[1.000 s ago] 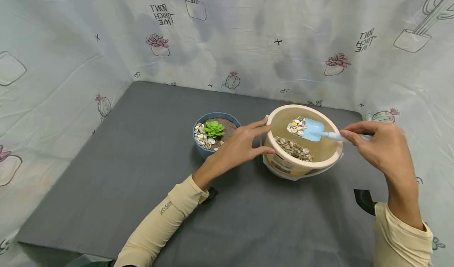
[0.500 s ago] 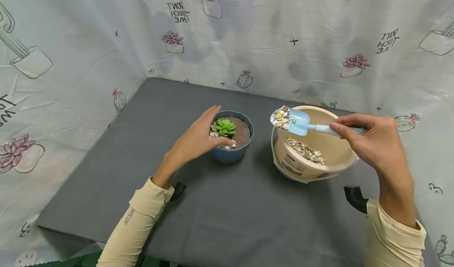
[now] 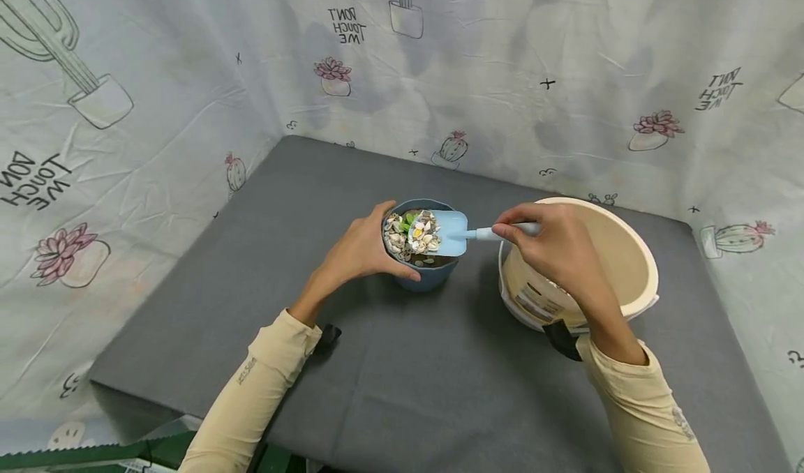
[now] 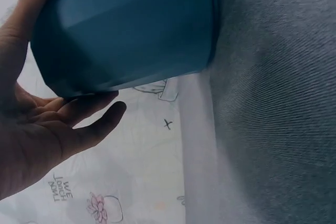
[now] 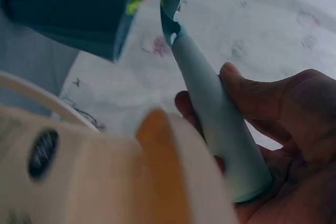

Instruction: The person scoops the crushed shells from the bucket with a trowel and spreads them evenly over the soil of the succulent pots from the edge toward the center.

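Observation:
My right hand (image 3: 559, 246) holds a small light-blue garden trowel (image 3: 453, 234) by its pale handle. On its blade lies a heap of small shells (image 3: 424, 236), over the blue flower pot (image 3: 427, 279). My left hand (image 3: 358, 251) grips the pot's left side, thumb in front and fingers behind; the left wrist view shows fingertips against the pot's wall (image 4: 126, 30). Inside the pot are more shells at the left and a green succulent (image 3: 408, 218), mostly covered by the trowel. In the right wrist view, thumb and fingers wrap the trowel handle (image 5: 218, 119).
A cream bucket (image 3: 647, 271) stands right of the pot, partly behind my right hand and forearm; its contents are hidden from the head view. Grey cloth covers the table (image 3: 402, 389). A printed curtain (image 3: 502, 61) hangs behind and at the sides.
My left hand has left the bucket's rim and taken hold of the flower pot. My right hand has carried the shell-laden trowel left, from inside the bucket to over the pot.

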Motion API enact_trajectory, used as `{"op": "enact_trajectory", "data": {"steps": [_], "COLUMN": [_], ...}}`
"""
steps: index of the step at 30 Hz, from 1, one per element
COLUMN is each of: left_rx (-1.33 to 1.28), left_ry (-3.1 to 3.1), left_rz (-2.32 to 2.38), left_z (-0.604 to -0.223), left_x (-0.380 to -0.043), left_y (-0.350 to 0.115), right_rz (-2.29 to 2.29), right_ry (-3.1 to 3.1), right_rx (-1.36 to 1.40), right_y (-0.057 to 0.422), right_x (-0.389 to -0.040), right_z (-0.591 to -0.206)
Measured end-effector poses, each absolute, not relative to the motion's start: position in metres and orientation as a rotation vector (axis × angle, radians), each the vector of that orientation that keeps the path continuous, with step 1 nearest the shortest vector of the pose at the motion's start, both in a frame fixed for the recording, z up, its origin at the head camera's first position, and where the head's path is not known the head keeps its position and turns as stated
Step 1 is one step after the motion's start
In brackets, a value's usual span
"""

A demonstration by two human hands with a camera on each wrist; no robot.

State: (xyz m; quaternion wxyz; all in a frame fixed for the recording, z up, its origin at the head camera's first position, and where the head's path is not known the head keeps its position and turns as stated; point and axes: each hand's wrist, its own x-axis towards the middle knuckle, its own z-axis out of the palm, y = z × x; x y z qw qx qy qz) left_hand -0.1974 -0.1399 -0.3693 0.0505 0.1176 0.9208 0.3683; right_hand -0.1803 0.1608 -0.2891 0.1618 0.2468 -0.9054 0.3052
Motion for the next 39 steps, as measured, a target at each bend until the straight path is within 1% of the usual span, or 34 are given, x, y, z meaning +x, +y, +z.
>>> {"op": "enact_trajectory", "data": {"steps": [6, 12, 21, 30, 35, 39], "left_rx": [0.463, 0.560, 0.623, 0.727, 0.755, 0.766], "left_ry": [2.782, 2.739, 2.702, 2.605, 2.573, 2.501], "left_rz": [1.101, 1.120, 1.097, 1.184, 1.112, 1.125], "left_z": [-0.368, -0.366, -0.363, -0.361, -0.364, -0.362], "left_x": [-0.206, -0.213, -0.217, -0.228, -0.232, -0.240], "left_y": [-0.145, -0.154, -0.166, -0.171, -0.169, -0.178], "right_rz": [0.733, 0.592, 0.389, 0.403, 0.447, 0.477], "right_ry": [-2.467, -2.282, -1.986, -1.954, -1.917, -1.905], "right_rx": [0.856, 1.008, 1.121, 1.079, 1.003, 0.911], "right_y": [0.148, 0.137, 0.126, 0.128, 0.140, 0.152], "right_x": [-0.183, -0.182, -0.176, -0.175, -0.168, -0.168], "right_z": [-0.302, -0.302, -0.303, -0.299, -0.298, -0.294]}}
